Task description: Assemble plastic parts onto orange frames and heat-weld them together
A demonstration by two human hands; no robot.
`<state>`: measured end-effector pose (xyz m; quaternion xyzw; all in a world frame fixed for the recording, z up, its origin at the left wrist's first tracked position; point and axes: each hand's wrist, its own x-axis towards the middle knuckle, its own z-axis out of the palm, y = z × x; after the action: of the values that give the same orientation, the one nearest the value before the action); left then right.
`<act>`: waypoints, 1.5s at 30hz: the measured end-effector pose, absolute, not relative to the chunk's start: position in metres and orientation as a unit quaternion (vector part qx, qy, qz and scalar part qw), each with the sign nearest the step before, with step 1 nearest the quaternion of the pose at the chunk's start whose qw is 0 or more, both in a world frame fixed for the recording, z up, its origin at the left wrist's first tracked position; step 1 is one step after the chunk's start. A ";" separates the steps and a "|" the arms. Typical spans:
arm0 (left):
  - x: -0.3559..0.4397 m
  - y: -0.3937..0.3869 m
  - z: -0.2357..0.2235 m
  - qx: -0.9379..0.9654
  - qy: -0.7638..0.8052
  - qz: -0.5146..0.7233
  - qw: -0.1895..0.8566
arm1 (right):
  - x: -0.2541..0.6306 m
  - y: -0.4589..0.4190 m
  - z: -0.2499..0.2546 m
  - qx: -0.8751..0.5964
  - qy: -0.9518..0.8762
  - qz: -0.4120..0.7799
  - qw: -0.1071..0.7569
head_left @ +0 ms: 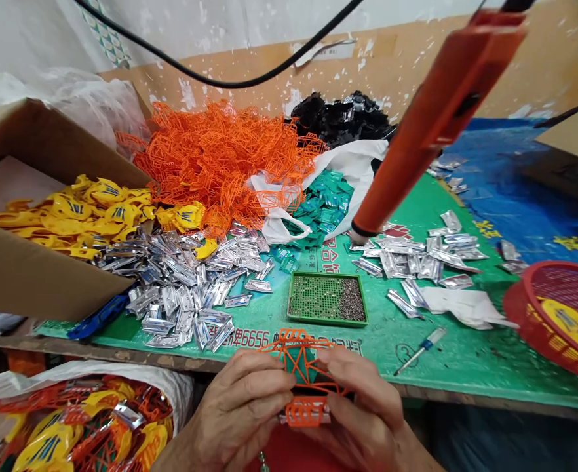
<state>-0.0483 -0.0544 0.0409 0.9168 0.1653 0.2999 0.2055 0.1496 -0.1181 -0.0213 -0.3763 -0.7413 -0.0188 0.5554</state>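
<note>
At green tabletop [377,354], patchy wall [250,56] beyond — both hands [247,400] [362,396], pinch grip on orange frame [306,412]

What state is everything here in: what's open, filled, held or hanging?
Left hand: closed on the orange frame
Right hand: closed on its other side
Orange frame: held up
Cardboard box: open, yellow parts spilling out
Green tray: uncovered, metal bits heaped rightward
Red basket: uncovered, partly filled
White sack: open, filled
Orange tool: hanging, unheld

An orange lattice frame [307,380], with a green piece [312,372] behind its thin bars, is held nearer than the green tray [328,322], its denser grid part farthest from it.
</note>
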 end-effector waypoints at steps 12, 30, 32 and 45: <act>-0.040 -0.058 0.047 0.916 0.202 0.276 0.208 | 0.150 -0.106 -0.018 -0.392 -0.710 0.071 0.581; -0.034 -0.061 0.047 0.926 0.233 0.225 0.197 | 0.153 -0.097 -0.024 -0.379 -0.731 0.133 0.552; -0.035 -0.059 0.046 0.923 0.233 0.225 0.206 | 0.153 -0.096 -0.024 -0.386 -0.729 0.133 0.549; -0.042 -0.047 0.027 0.762 0.361 0.285 0.455 | 0.148 -0.078 -0.004 -0.414 -0.679 0.369 0.481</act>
<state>-0.0424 -0.0473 0.0272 0.7625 0.3610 0.2855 0.4547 0.1475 -0.0781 -0.0035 -0.4139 -0.6792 0.3687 0.4810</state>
